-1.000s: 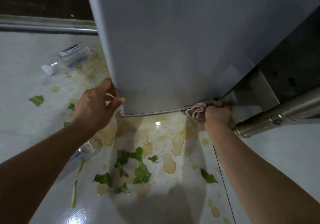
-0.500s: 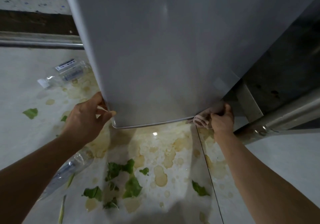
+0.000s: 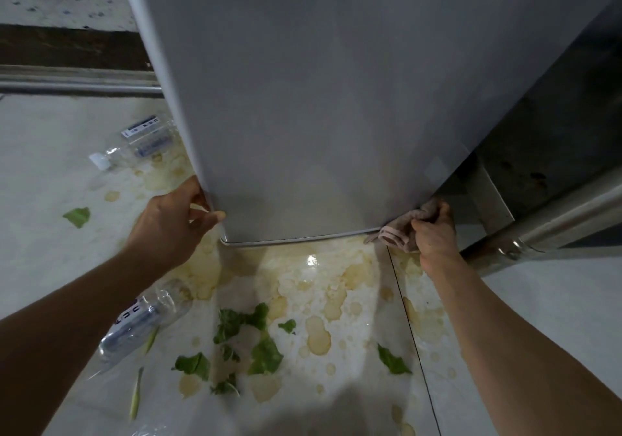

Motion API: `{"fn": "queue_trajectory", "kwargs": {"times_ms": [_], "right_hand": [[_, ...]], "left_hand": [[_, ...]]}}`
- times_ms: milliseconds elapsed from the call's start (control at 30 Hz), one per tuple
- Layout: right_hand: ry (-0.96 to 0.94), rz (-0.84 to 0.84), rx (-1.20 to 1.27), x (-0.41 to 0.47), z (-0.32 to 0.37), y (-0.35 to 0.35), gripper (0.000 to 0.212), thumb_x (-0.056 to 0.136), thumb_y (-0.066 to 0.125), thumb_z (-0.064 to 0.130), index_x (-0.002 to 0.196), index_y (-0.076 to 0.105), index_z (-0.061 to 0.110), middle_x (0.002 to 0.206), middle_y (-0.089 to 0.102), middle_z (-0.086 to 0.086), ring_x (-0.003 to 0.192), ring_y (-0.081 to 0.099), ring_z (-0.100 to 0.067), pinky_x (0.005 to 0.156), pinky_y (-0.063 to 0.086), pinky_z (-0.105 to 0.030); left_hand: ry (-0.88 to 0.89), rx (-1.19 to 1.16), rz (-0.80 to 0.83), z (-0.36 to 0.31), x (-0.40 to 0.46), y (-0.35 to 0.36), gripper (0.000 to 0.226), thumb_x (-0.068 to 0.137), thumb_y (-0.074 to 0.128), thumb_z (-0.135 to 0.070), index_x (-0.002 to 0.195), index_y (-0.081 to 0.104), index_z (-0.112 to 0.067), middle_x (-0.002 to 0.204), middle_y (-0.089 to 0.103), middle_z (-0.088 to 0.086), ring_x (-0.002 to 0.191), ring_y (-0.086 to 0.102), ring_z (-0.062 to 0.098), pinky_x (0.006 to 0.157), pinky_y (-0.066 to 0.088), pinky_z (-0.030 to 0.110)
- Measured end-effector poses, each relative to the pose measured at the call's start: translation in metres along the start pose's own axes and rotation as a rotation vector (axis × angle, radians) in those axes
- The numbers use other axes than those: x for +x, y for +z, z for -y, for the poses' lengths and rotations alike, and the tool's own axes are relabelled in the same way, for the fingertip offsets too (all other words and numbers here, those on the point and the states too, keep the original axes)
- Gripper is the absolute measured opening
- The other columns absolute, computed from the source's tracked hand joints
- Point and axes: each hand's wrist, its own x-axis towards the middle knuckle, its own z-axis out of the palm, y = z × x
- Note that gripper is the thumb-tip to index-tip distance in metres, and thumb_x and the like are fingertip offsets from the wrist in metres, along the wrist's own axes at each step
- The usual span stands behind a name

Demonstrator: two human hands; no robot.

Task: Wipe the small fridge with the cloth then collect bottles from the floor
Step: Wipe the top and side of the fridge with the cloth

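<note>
The small grey fridge (image 3: 323, 98) fills the upper middle of the view, seen from above. My left hand (image 3: 171, 223) grips its lower left corner, fingers behind the edge and thumb on the front. My right hand (image 3: 434, 233) holds a bunched pinkish cloth (image 3: 399, 232) against the fridge's lower right corner. One clear plastic bottle (image 3: 141, 142) with a blue label lies on the floor left of the fridge. A second clear bottle (image 3: 141, 321) lies partly under my left forearm.
The white tiled floor (image 3: 43, 173) has yellowish spill stains (image 3: 316, 334) and green leaf scraps (image 3: 266, 354) in front of the fridge. A metal table leg and rail (image 3: 538, 233) stand close on the right. A metal pipe (image 3: 77, 87) runs along the far wall.
My right hand with the cloth has shifted slightly up the fridge's lower right corner. My left hand keeps its grip on the left corner. The view has shifted a little.
</note>
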Motion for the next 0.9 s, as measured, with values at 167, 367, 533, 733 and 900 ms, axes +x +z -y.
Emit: {"fn": "queue_trajectory", "kwargs": {"times_ms": [167,367,533,733,900], "right_hand": [[-0.073,-0.021,0.115,-0.022,-0.012,0.008,0.050,0.083,0.039,-0.017,0.123,0.046,0.013,0.102,0.058,-0.003,0.092,0.056,-0.015,0.060,0.049,-0.008],[0.025,-0.245,0.044,-0.033,-0.020,0.023,0.047,0.084,0.056,-0.005,0.130,0.047,-0.003,0.126,0.057,-0.021,0.115,0.057,-0.032,0.098,0.045,-0.034],[0.093,-0.279,0.136,-0.025,-0.024,0.034,0.040,0.089,0.053,0.000,0.129,0.047,-0.006,0.120,0.058,-0.023,0.110,0.057,-0.034,0.094,0.045,-0.033],[0.097,-0.391,0.098,-0.040,-0.025,0.051,0.029,0.083,0.053,-0.007,0.112,0.050,-0.007,0.108,0.060,-0.024,0.096,0.058,-0.032,0.079,0.042,-0.029],[0.078,-0.373,0.181,-0.072,-0.016,0.084,0.024,0.081,0.041,-0.012,0.081,0.042,0.012,0.076,0.051,0.003,0.071,0.048,-0.016,0.065,0.031,-0.013]], "left_hand": [[-0.042,0.025,0.003,0.017,0.004,-0.011,0.030,0.082,0.068,-0.022,0.109,0.056,-0.017,0.093,0.065,-0.004,0.076,0.063,0.018,0.076,0.046,0.035],[-0.074,0.014,0.000,0.020,0.002,-0.009,0.027,0.083,0.066,-0.026,0.107,0.053,-0.023,0.092,0.062,-0.010,0.078,0.061,0.017,0.076,0.045,0.035],[-0.017,0.031,-0.010,0.018,0.001,-0.010,0.028,0.083,0.067,-0.025,0.107,0.053,-0.018,0.087,0.060,-0.009,0.077,0.059,0.018,0.076,0.046,0.036],[0.041,0.016,-0.009,0.019,0.000,-0.010,0.030,0.083,0.067,-0.019,0.109,0.053,-0.015,0.088,0.062,-0.006,0.076,0.061,0.018,0.078,0.052,0.040],[0.042,0.005,-0.017,0.020,-0.001,-0.009,0.032,0.083,0.066,-0.021,0.111,0.052,-0.014,0.095,0.067,0.000,0.080,0.064,0.021,0.079,0.051,0.038]]}}
